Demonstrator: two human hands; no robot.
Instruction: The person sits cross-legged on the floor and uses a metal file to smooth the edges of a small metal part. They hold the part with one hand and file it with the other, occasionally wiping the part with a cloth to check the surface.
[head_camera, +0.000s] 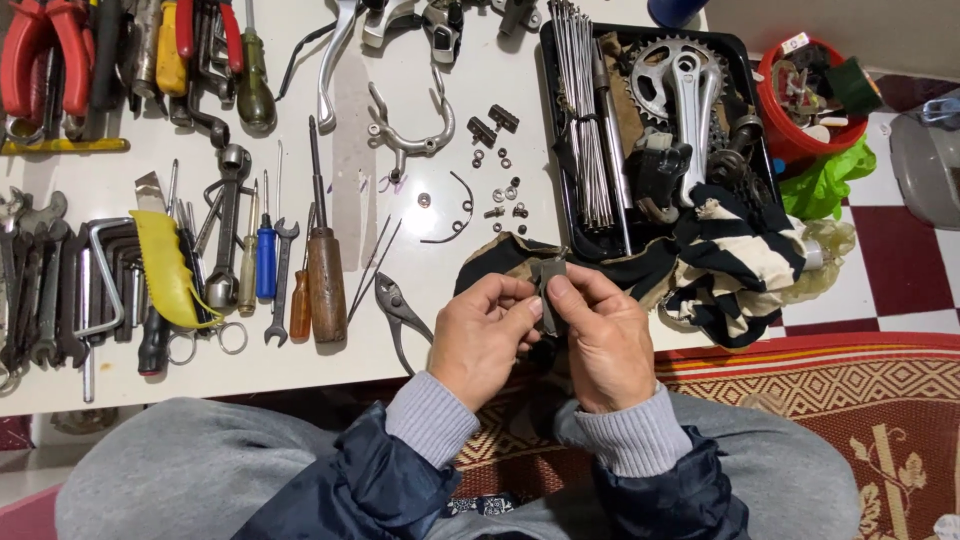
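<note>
My left hand (483, 338) and my right hand (603, 340) meet in front of me, both pinching a small grey metal part (549, 280) between fingers and thumbs. Under and behind them lies a black-and-cream striped rag (735, 262), draped over the white table's (420, 330) front edge. Slip-joint pliers (398, 308) lie just left of my left hand. Small nuts and washers (503, 192) are scattered beyond the hands, beside two black brake pads (493, 124).
A black tray (556, 60) holds spokes (588, 120), a crank with chainring (690, 82) and dark parts. Screwdrivers (324, 262), wrenches (40, 290), hex keys and red-handled pliers (48, 45) fill the left. A red bucket (790, 135) and green bag (825, 182) stand right on checkered floor, by a patterned rug (860, 400).
</note>
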